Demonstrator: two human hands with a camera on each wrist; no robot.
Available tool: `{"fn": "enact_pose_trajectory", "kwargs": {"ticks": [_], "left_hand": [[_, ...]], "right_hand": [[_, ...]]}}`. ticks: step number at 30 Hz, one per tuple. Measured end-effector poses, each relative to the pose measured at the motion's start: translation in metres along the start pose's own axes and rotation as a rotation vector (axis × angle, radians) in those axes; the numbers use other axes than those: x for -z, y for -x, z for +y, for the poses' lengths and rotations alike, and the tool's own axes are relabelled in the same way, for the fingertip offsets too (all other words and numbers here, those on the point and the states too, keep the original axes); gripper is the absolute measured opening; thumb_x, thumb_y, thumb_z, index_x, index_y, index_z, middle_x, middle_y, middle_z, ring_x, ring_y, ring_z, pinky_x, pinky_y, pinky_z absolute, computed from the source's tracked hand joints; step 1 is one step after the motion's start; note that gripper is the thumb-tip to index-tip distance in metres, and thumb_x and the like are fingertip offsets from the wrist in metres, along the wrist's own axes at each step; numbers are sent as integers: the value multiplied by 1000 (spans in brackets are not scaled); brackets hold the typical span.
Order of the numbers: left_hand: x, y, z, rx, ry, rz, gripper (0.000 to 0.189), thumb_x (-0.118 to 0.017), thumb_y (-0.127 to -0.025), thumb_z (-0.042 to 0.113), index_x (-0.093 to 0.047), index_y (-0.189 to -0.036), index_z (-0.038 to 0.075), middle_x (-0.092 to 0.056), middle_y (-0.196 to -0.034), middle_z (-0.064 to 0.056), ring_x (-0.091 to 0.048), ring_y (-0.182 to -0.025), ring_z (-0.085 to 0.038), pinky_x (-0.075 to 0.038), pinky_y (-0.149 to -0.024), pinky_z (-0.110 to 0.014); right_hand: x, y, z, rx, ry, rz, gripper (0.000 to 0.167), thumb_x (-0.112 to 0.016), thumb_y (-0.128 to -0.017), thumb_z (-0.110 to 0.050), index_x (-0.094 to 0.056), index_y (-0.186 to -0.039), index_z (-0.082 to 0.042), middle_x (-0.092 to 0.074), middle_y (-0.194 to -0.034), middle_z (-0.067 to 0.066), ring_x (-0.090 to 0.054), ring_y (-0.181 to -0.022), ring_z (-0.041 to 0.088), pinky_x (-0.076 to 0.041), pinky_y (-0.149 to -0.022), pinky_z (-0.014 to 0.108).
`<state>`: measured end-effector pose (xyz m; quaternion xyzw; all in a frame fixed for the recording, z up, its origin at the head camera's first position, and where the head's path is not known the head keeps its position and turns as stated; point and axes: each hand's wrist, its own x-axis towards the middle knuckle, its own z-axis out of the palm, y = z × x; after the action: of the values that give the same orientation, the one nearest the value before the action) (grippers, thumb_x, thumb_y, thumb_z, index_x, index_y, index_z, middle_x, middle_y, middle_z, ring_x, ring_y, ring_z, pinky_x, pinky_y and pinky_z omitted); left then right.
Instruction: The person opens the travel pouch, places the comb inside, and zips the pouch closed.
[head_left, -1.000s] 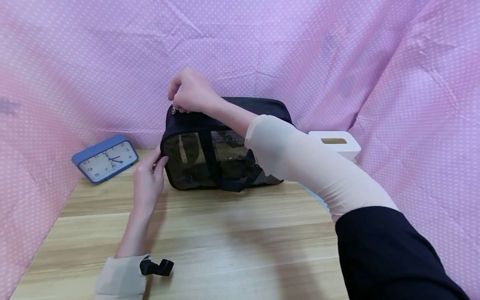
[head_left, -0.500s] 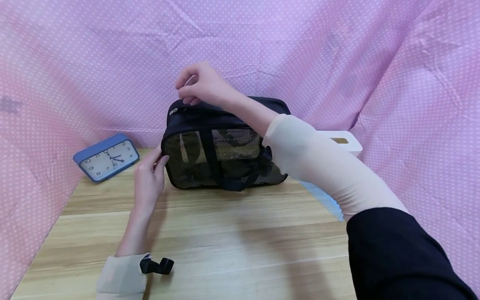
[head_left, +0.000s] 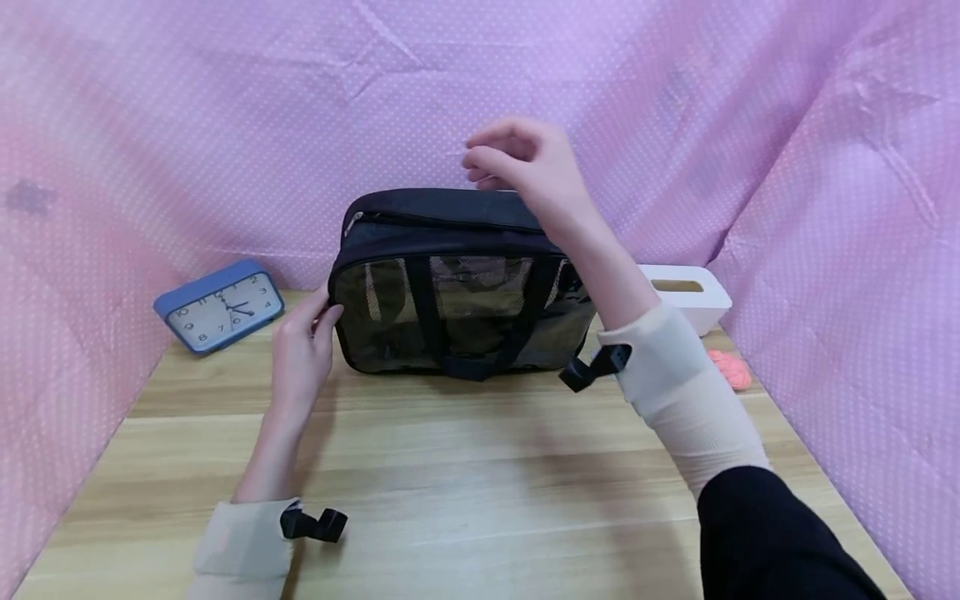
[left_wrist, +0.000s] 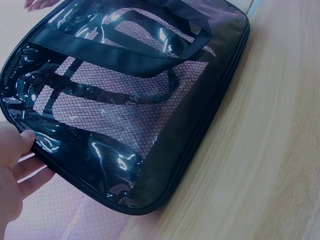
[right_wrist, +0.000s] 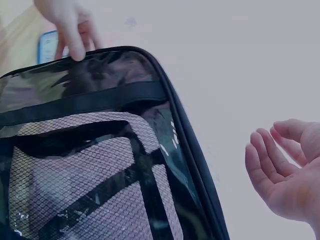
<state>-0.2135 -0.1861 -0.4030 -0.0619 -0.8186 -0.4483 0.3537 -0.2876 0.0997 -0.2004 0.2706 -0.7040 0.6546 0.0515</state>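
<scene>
A black bag [head_left: 390,333] with see-through front and mesh stands upright on the wooden table. Its strap handle [head_left: 426,308] hangs down the front, and a metal zipper pull [head_left: 354,223] lies at the left end of the top zipper. My left hand [head_left: 302,354] grips the bag's left edge, thumb in front and fingers behind, as the left wrist view also shows. Above the right part of the bag's top, my right hand [head_left: 536,171] hovers with loosely bent fingers and nothing in them. In the right wrist view that right hand [right_wrist: 292,172] is apart from the bag.
A blue alarm clock [head_left: 225,307] leans at the table's left back. To the right of the bag are a white tissue box [head_left: 693,304] and a pink item [head_left: 731,369], partly hidden by my right arm. Pink dotted cloth [head_left: 420,100] surrounds the table.
My right hand has let go of the zipper pull at the bag's left end, lifted, and moved right above the bag. My left hand keeps its grip on the bag's edge.
</scene>
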Motion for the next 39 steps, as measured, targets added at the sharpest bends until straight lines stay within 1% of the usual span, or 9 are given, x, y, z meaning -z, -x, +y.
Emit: {"fn": "enact_pose_trajectory", "kwargs": {"ticks": [3,7,10,13,15,20,29,34,39], "left_hand": [[-1,-2,-1,1,0,-9,36,-63,-101,4,-69,-135,12,-73,-129,-14,-63,-111,-2,-43,-92,0],[-1,-2,0,10,8,-4,36,-63,-100,3,-70,-134,12,-73,-128,-14,-61,-110,4,-43,-91,0],[-1,-2,-1,7,-1,-9,36,-62,-101,3,-70,-134,13,-73,-129,-14,-65,-111,-6,-43,-91,0],[-1,-3,0,-1,-5,-24,36,-62,-101,3,-69,-135,13,-72,-130,-14,-68,-113,-21,-42,-92,0],[-1,-3,1,-6,-1,-30,37,-61,-101,3,-69,-136,12,-72,-131,-15,-68,-114,-27,-42,-93,0],[1,-3,2,3,1,-31,37,-61,-101,2,-68,-136,11,-71,-131,-15,-68,-115,-26,-42,-92,0],[3,-2,3,-1,0,-30,35,-62,-101,3,-70,-134,10,-72,-130,-13,-67,-114,-19,-43,-94,-1],[3,-2,2,-7,1,-27,37,-62,-101,3,-69,-136,12,-72,-131,-13,-67,-114,-19,-43,-94,-1],[3,-2,2,-5,0,-27,37,-62,-101,3,-69,-136,12,-72,-131,-14,-67,-113,-18,-43,-93,0]], "right_hand": [[16,15,2,64,-48,82,14,-73,-93,-5,-74,-105,2,-78,-92,9,-75,-86,24,-63,-82,32],[36,34,7,92,-111,180,10,-76,-90,-2,-76,-100,2,-78,-87,10,-75,-79,22,-64,-78,30],[53,50,13,119,-139,248,10,-76,-90,0,-75,-99,4,-78,-85,10,-74,-75,21,-64,-75,29],[70,68,19,143,-191,309,11,-75,-89,4,-74,-99,8,-78,-84,11,-75,-75,21,-64,-74,29],[80,79,25,146,-220,348,10,-74,-89,5,-73,-99,9,-78,-84,12,-75,-76,22,-64,-74,30],[98,104,44,102,-256,413,10,-74,-90,5,-72,-99,9,-77,-85,12,-75,-76,20,-64,-73,29],[124,144,92,20,-216,444,9,-70,-92,6,-72,-101,7,-79,-87,10,-75,-77,17,-64,-73,26],[134,158,109,-17,-163,410,10,-69,-94,5,-71,-104,6,-78,-89,6,-75,-80,15,-63,-74,25],[146,168,119,-82,-44,345,16,-69,-95,2,-70,-109,7,-78,-91,2,-75,-84,11,-63,-74,23]]}}
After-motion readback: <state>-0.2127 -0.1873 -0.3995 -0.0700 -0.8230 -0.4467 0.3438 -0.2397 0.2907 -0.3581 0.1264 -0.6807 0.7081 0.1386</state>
